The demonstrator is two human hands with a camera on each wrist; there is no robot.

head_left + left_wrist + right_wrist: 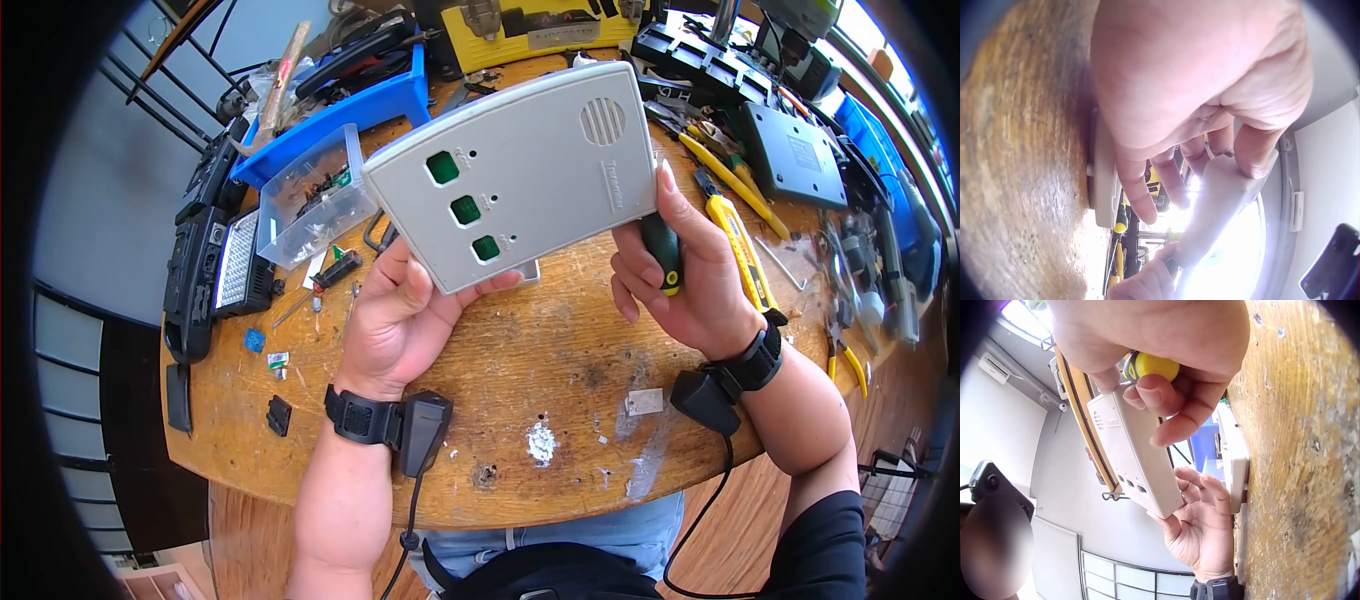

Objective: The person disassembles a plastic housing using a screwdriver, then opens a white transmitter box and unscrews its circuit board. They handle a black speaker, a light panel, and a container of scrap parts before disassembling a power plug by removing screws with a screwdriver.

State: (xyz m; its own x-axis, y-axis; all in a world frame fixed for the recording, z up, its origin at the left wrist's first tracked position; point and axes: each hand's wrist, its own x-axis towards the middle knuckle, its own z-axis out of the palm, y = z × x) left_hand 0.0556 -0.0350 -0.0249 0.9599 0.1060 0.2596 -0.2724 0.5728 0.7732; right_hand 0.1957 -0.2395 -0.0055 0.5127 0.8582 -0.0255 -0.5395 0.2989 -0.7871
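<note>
A light grey plastic housing (540, 170) is held up over the workbench, its face with three square cutouts and a round slotted grille toward the head camera. Green shows through the cutouts. My left hand (400, 310) grips its lower left corner, thumb on the face and fingers behind. At the right end, my right hand (695, 270) pinches the edge with its thumb up along the side. Tucked in that same hand is a screwdriver (660, 250) with a dark green and yellow handle; its shaft is hidden. Another pale plastic part (1233, 447) lies on the bench beneath, mostly covered in the head view.
At the left stand a clear plastic bin (310, 215) of small parts and a blue bin (390, 95). A yellow utility knife (738, 250), pliers (845, 360) and other tools lie along the right. A small metal plate (645, 402) is near the front edge.
</note>
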